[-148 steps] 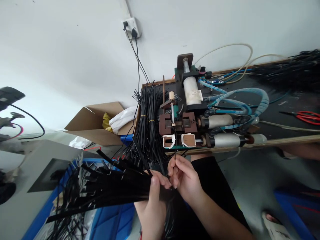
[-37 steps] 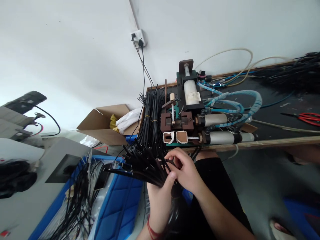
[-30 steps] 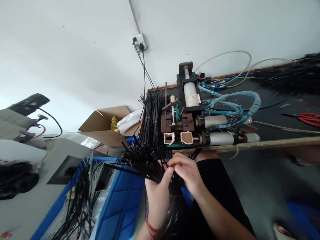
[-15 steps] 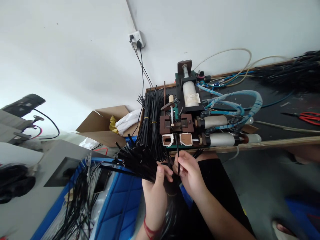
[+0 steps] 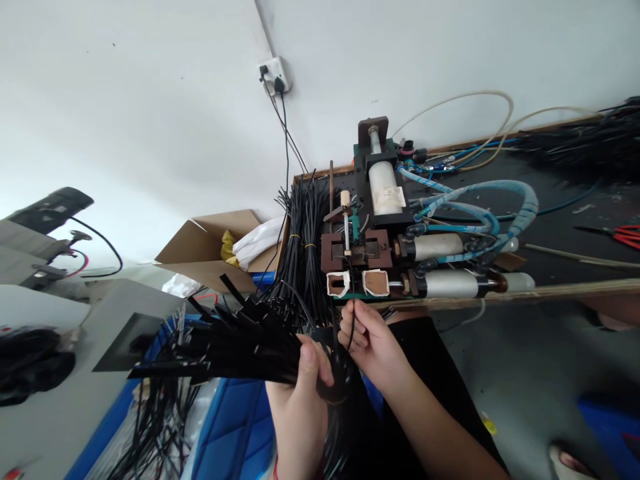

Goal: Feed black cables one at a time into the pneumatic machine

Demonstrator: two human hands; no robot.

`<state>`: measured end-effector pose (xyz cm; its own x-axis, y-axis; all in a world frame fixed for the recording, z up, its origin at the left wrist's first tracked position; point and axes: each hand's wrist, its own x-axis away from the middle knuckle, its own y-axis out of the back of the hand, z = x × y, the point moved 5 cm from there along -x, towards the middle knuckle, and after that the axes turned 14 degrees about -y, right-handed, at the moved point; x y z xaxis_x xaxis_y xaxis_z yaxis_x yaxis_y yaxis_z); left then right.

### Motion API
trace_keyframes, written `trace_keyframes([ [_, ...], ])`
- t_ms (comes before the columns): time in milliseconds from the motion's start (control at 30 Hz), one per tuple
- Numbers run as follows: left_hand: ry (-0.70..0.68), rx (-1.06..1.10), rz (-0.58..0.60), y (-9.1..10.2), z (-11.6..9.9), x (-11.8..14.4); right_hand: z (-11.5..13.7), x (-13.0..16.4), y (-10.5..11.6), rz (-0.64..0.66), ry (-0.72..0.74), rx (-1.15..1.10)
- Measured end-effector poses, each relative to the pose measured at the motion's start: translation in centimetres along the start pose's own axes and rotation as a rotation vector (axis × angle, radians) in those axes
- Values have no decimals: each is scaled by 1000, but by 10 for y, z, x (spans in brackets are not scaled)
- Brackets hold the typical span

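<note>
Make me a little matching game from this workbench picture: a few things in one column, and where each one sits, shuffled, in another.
Things:
1. left hand
2. right hand
3. red-handled scissors
4. wall socket

Places:
A. far right of the bench
B. pinching a single black tube below the pneumatic machine
C. high on the white wall
D. gripping a fanned bundle of black tubes

Pairs: 1-D, 2-B, 3-A, 4-C

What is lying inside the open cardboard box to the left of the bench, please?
Inside the cardboard box, a yellow item and folded white material show above its rim. Anything deeper is hidden by the front wall and flaps.
</note>
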<state>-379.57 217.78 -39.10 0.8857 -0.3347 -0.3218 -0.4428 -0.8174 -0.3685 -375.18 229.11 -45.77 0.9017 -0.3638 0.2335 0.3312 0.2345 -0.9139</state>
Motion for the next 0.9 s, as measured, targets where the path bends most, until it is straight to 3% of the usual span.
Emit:
trace_keyframes([
  [300,48,-2,6,0,7,-2,4,8,-2,-5,81,231],
  [900,14,-31,4,4,1,-5,0,-2,-4,75,57,109],
])
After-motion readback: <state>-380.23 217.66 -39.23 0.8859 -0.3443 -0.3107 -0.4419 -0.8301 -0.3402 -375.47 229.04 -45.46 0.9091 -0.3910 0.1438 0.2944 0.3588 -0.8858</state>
